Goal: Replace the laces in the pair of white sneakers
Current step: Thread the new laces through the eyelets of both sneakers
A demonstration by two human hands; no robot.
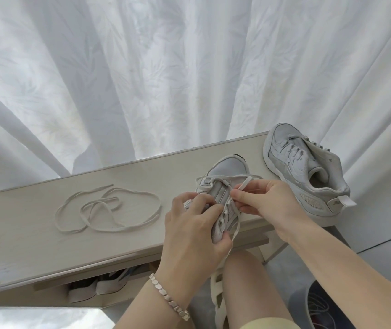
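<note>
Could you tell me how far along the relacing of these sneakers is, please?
Done, apparently: the far sneaker seems unlaced, and a loose lace lies on the bench. In hand: the left hand grips the near sneaker while the right hand pinches its lace by the eyelets; threading or unthreading, I cannot tell. Left: finishing this shoe and lacing the far one.

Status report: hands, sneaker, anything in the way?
Left hand grips white sneaker on pale wooden table. Right hand pinches its flat white lace. Spare white lace coiled left, second sneaker right, neither obstructing.
</note>
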